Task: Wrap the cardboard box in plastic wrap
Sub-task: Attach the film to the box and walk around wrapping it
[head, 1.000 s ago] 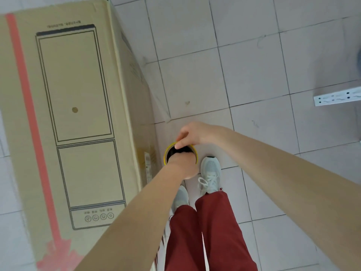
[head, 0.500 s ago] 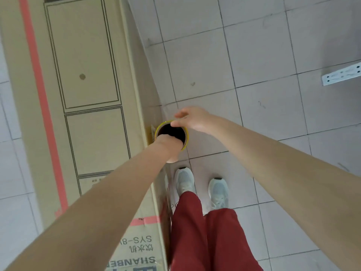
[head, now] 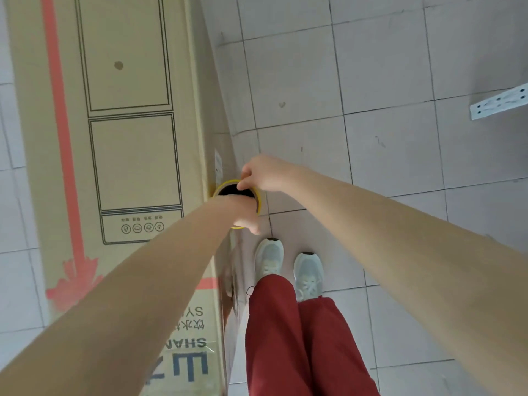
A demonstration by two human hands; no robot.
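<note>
Overhead, tan cardboard box (head: 128, 155) shows pink stripe, printed outlines.

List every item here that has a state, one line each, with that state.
Box: lying flat on the floor, clear film showing along its near end.
Wrap roll: upright beside the box, held at its yellow-rimmed core by both hands.
Left hand: closed on the roll's near rim.
Right hand: fingers pinching the roll's far rim.
Bracket: lying on the floor, untouched.
</note>
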